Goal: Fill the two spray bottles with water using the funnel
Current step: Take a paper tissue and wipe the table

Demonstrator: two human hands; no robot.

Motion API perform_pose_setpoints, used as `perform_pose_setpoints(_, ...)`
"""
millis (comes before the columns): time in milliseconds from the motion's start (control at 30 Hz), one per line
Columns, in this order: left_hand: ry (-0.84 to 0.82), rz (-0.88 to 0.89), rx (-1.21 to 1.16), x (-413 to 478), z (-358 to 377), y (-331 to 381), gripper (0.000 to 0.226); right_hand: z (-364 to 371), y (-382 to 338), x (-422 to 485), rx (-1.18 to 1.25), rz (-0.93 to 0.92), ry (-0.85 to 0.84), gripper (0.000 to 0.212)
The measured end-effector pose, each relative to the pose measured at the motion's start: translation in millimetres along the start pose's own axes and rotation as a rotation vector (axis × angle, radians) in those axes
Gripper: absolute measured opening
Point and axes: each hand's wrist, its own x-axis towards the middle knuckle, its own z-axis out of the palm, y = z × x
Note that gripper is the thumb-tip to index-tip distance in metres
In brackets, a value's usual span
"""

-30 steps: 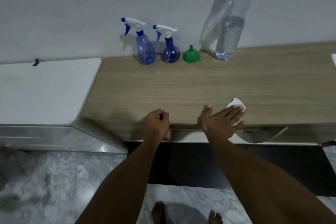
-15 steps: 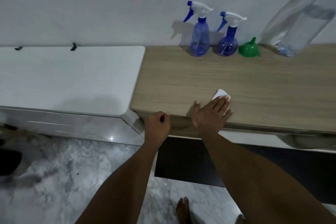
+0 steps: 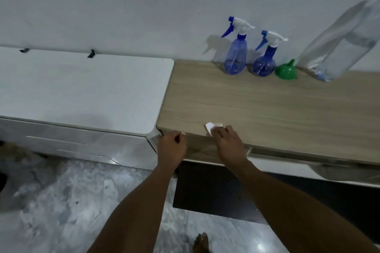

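Bare foot (image 3: 200, 242) stands on the marble floor (image 3: 61, 201) at 6 o'clock, nearest the camera. A dark mat (image 3: 216, 191) lies just beyond it, under the counter overhang. Left hand (image 3: 171, 146) is at the front edge of the wooden counter (image 3: 267, 109), near its left corner, fingers curled into a fist with nothing visibly held. Right hand (image 3: 228, 144) is just beside it at 3 o'clock, fingers stretched forward and resting on a small white cloth (image 3: 210, 126) that lies flat on the counter edge. A white cabinet (image 3: 82, 88) adjoins the counter at 9 o'clock. At 1 o'clock from the hands, against the wall, stand in a row from left to right: tall spray bottle (image 3: 235, 57), round spray bottle (image 3: 264, 61), green funnel (image 3: 285, 70) placed spout up, and a large clear water bottle (image 3: 339, 47), blurred and partly filled.
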Motion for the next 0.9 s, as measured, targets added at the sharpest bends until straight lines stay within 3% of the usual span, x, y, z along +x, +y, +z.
perform_pose_setpoints(133, -0.052, 0.079, 0.030, 0, 14, 27, 0.035, -24, 18, -5, -0.027, -0.063, -0.129, 0.044)
perform_pose_setpoints(200, -0.059, 0.140, 0.082, 2, 22, 40, 0.033, -42, 27, 1, 0.095, 0.027, -0.257, 0.027)
perform_pose_setpoints(333, -0.109, 0.222, 0.118, -2, 37, 74, 0.031, -86, 66, 0, 0.421, 0.308, -0.502, 0.023)
perform_pose_setpoints(500, -0.184, 0.305, 0.132, -21, 70, 132, 0.028, -162, 143, -44, 0.413, 0.532, -0.445, 0.013)
perform_pose_setpoints(633, -0.284, 0.364, 0.151, -49, 114, 193, 0.020, -218, 208, -87, 0.386, 0.728, -0.451, 0.049)
perform_pose_setpoints(733, -0.417, 0.424, 0.156, -76, 157, 243, 0.017, -262, 251, -121, 0.481, 0.911, -0.390, 0.058)
perform_pose_setpoints(900, -0.595, 0.555, 0.160, -137, 233, 332, 0.018, -339, 318, -198, 0.867, 1.129, -0.260, 0.037)
